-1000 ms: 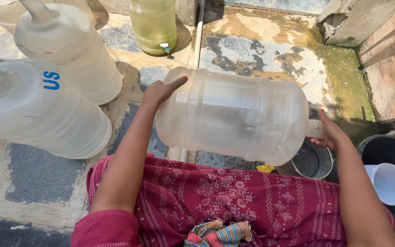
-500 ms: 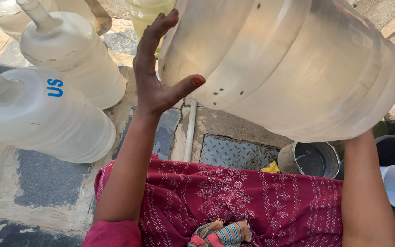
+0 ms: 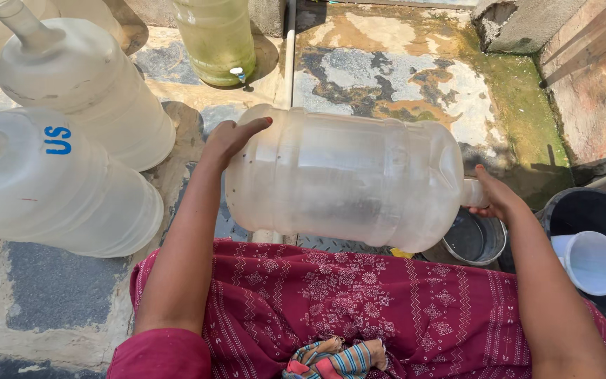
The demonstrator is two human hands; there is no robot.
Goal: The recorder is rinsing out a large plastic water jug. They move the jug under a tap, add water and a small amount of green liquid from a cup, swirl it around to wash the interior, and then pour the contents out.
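The left hand (image 3: pixel 229 139) has its fingers pressed flat against the base of a large clear water jug (image 3: pixel 348 179). The right hand (image 3: pixel 494 196) wraps its fingers around the jug's neck. The jug lies sideways above the lap, over a small metal bowl (image 3: pixel 477 240). Other jugs (image 3: pixel 71 147) lie to the left.

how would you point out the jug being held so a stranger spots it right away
Above the red patterned cloth on the lap, the large clear water jug lies sideways between the left hand at its base and the right hand at its neck. The other jugs rest unheld.
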